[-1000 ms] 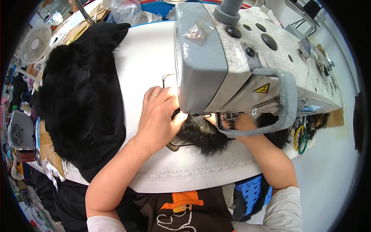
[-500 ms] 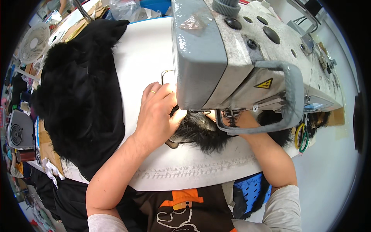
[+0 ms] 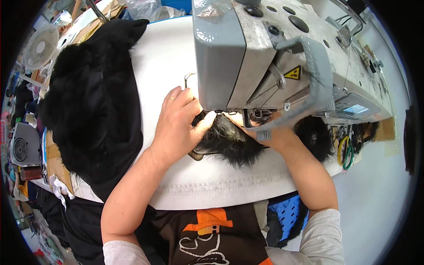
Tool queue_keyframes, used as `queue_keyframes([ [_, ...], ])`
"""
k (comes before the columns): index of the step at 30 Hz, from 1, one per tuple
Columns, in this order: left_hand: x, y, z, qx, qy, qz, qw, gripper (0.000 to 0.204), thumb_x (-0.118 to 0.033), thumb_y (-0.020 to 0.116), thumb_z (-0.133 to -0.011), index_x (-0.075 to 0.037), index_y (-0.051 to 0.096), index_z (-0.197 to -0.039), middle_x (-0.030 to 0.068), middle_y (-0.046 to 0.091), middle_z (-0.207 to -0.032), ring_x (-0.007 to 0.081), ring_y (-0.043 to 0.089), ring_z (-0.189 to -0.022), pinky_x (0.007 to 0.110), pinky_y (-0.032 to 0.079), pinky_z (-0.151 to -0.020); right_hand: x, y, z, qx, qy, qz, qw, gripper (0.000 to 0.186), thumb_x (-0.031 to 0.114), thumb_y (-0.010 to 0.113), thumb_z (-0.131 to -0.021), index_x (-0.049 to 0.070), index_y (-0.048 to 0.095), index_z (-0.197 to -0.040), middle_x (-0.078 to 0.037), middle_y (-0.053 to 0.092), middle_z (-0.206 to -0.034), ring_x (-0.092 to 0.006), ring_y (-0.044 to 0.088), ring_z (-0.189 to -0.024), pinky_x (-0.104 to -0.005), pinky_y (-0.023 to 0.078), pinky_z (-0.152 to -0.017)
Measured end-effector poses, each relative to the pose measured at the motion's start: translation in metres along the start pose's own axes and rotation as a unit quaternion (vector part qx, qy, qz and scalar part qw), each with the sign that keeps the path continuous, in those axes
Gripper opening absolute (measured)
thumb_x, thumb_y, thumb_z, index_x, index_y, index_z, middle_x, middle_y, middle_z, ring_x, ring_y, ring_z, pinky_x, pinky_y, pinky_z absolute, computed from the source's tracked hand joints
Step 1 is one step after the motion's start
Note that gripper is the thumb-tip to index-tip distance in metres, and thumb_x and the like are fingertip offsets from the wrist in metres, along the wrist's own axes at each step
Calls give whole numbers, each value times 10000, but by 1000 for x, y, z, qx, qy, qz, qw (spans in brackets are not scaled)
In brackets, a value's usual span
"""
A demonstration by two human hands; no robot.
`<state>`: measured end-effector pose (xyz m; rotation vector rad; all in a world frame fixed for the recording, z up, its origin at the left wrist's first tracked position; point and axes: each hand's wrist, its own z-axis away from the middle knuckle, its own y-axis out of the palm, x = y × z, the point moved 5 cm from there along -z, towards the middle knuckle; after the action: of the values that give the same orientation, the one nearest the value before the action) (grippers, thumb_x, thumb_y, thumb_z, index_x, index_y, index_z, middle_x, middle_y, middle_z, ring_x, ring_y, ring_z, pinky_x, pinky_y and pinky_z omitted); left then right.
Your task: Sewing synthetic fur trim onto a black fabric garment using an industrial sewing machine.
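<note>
A black fur piece (image 3: 234, 152), with a paler patch near its upper part, lies under the head of a grey-and-white sewing machine (image 3: 218, 62). My left hand (image 3: 176, 121) grips its left edge, thumb pointing in toward the needle area. From the right, my right hand (image 3: 274, 134) reaches beneath the machine's bar-shaped guard (image 3: 316, 88) and holds the fur's other side; a fingertip shows close to my left thumb. The machine head and guard hide part of my right fingers. Needle and presser foot are too covered to make out.
A large black furry garment (image 3: 92, 106) covers the left of the white table (image 3: 163, 57). A printed ruler scale (image 3: 221, 187) runs along its front edge. More black fur (image 3: 316, 137) lies beyond my right wrist, near yellow-and-green-handled scissors (image 3: 346, 152). A blue perforated basket (image 3: 282, 216) stands below.
The machine sits higher and farther left in view, uncovering more of my right fingers and of the fur's pale patch. Both hands stay on the fur, close to the needle area.
</note>
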<state>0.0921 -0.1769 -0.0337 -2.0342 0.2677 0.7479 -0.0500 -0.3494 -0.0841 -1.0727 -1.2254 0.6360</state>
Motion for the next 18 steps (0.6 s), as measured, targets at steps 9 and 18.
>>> queue_keyframes([
  [9,-14,-4,12,64,30,43,997,150,-152,859,-821,-98,785,-940,64,604,-898,287,573,-947,493,428,-1051,44,-48,11,18,-63,-111,992,296,360,841,-904,106,783,-1045,-34,752,-869,-209,727,-788,-346,580,-758],
  [18,-14,-6,10,83,20,70,994,150,-108,857,-824,-78,768,-941,79,663,-932,329,595,-1052,469,430,-1063,42,-51,20,17,-121,-52,991,183,185,667,-890,69,710,-1026,-135,691,-896,-366,689,-865,-502,549,-757],
])
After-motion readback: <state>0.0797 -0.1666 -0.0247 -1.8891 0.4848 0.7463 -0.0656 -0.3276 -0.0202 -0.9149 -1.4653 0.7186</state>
